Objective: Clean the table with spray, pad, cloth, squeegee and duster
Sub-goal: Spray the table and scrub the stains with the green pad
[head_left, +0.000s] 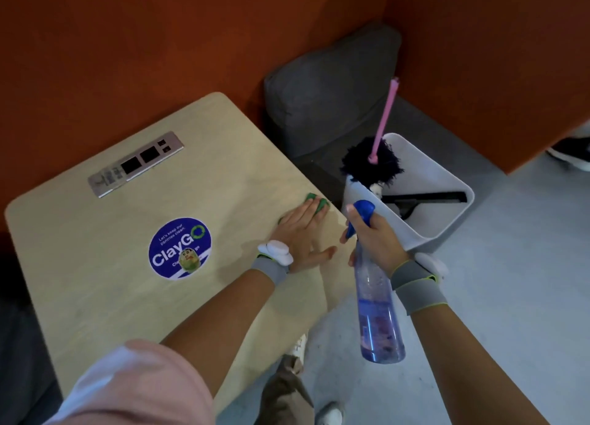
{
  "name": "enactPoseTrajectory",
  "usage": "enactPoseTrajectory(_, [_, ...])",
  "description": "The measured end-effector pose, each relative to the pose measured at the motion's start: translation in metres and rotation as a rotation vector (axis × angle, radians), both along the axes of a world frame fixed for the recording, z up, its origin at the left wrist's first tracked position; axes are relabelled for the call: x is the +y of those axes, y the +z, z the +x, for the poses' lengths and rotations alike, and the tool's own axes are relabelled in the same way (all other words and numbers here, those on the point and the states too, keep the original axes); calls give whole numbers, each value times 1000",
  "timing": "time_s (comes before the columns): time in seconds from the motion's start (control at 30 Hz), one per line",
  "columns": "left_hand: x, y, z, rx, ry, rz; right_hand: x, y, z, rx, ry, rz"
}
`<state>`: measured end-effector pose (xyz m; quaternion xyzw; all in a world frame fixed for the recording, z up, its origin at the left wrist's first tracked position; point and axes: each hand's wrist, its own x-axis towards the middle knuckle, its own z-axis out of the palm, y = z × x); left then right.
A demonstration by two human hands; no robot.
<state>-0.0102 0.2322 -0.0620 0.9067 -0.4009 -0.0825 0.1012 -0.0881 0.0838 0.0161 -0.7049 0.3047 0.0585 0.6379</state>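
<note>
Currently my left hand [300, 236] presses flat on the green pad [323, 205] at frame centre, near the right edge of the table [95, 281]; my right hand [376, 236] grips the spray bottle [378, 313]. Scrub with even, overlapping strokes.

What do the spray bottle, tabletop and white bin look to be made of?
Spray bottle: clear, blue-tinted plastic, glossy; the liquid shows through, and the trigger head is opaque blue.
Tabletop: pale wood look, matte, with faint grain; could be laminate or veneer, I cannot tell which.
Bin: probably white plastic, smooth, with rounded moulded corners.
</note>
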Motion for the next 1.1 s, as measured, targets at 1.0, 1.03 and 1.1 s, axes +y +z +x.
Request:
enactPoseTrajectory(1.0, [-28,-16,-119,121,-282,-123,-20,6,-132,85,-19,-107])
enactPoseTrajectory(1.03, [-30,-17,-118,179,-272,-122,-18,7,-131,82,-24,-112])
enactPoseTrajectory(1.1, [-34,-10,-117,427,-149,-148,-15,8,-129,76,-18,-135])
